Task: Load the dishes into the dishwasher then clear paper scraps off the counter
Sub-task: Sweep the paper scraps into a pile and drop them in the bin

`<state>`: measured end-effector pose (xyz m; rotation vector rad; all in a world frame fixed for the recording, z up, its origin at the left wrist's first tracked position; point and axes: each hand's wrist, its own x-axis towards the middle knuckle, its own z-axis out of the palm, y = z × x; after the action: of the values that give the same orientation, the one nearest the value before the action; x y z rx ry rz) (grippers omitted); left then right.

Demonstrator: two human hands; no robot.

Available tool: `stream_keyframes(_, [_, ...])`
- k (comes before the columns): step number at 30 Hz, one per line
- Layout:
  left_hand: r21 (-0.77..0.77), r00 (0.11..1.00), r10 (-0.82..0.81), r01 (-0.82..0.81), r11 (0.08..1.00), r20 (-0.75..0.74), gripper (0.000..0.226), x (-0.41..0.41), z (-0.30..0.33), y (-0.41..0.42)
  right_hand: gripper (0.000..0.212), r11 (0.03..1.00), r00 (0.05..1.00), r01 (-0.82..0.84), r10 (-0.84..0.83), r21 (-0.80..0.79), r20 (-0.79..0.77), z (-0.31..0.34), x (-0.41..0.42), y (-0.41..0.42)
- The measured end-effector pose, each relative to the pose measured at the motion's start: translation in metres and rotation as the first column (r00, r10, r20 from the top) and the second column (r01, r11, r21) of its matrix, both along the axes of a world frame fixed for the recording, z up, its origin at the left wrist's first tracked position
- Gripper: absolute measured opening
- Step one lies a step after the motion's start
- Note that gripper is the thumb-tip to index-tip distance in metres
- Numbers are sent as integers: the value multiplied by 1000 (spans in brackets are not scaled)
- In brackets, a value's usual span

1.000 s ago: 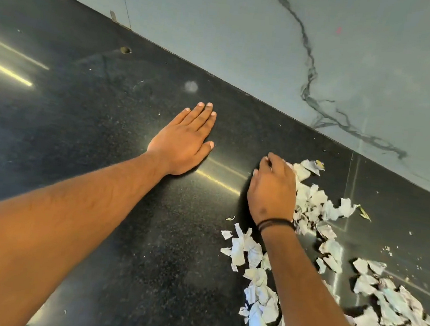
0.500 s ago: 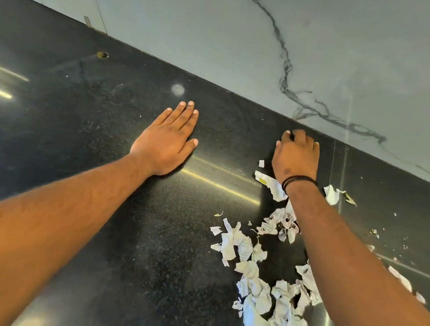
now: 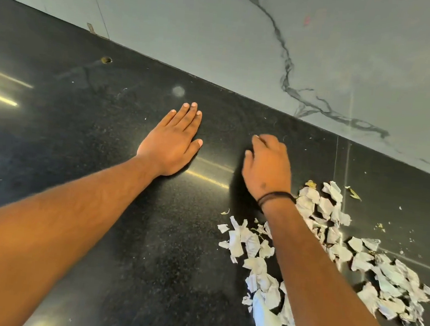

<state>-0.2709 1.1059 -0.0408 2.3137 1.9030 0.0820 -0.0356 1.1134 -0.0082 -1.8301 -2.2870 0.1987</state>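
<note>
We see bright, even light, streaks of glare on the glossy counter, and the right hand motion-blurred.

Glossy black speckled counter meets grey veined marble wall.

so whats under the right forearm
Paper scraps show on both sides of the right forearm, on the dark counter. Whatever lies directly beneath it is covered.
</note>
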Motion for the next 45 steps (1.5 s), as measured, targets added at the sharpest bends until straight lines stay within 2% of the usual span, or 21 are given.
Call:
stream_keyframes(2, [-2, 1000, -9, 9, 1000, 3, 68, 0, 1, 0, 29, 1000, 999, -5, 7, -30, 42, -9, -15, 6])
stream_keyframes(6, [5, 1000, -21, 21, 1000, 4, 69, 0, 1, 2, 16, 996, 994, 83, -80, -37, 73, -19, -1, -18])
stream_keyframes(10, [5, 1000, -24, 24, 1000, 10, 68, 1, 2, -1, 15, 995, 993, 97, -95, -31, 69, -14, 35, -79])
stream_keyframes(13, [27, 1000, -9, 9, 1000, -12, 66, 5, 5, -6, 15, 991, 989, 104, -94, -86, 116, -1, 46, -110])
stream_keyframes(15, [18, 999, 31, -32, 999, 6, 63, 13, 7, -15, 18, 986, 988, 121, -108, -114, 110, 10, 37, -119])
stream_keyframes(17, [11, 998, 42, -43, 999, 40, 62, 27, 7, -31, 24, 994, 994, 39, -27, -106, 107, 17, 14, -132])
stream_keyframes(19, [5, 999, 22, -22, 1000, 50, 61, 41, 6, -51, 42, 990, 987, -95, 108, -106, 116, 8, -16, -150])
stream_keyframes(21, [6, 999, -6, 6, 1000, 47, 61, 54, 6, -75, 59, 979, 974, -151, 171, -140, 149, -7, -33, -173])
stream_keyframes(23, [-8, 998, -30, 30, 1000, 52, 60, 63, 7, -97, 66, 982, 978, -107, 133, -158, 163, -17, -29, -188])
stream_keyframes(27, [-22, 994, -111, 111, 994, 23, 61, 81, 3, -129, 61, 994, 974, -25, 48, -103, 219, -24, 11, -200])
stream_keyframes(31, [-13, 992, -127, 127, 992, 13, 64, 99, 2, -142, 60, 990, 966, 54, -18, -134, 257, -17, 61, -197])
stream_keyframes(34, [-29, 987, -160, 161, 987, 11, 65, 115, 0, -152, 59, 989, 971, 73, -41, -128, 236, -10, 73, -198])
stream_keyframes(38, [-26, 983, -181, 182, 983, 17, 65, 119, -1, -154, 55, 999, 996, 30, -31, 22, 82, -6, 49, -226])
stream_keyframes(40, [-31, 983, -185, 185, 982, 6, 64, 119, -1, -153, 58, 999, 998, -50, 50, 9, 45, -12, 31, -247])
stream_keyframes(42, [-27, 981, -195, 195, 981, -11, 64, 119, 0, -153, 59, 993, 991, -110, 114, -46, 71, -21, 24, -267])
stream_keyframes(45, [-34, 983, -181, 180, 983, -13, 66, 121, 2, -153, 55, 994, 994, -88, 92, -67, 60, -30, 40, -280])
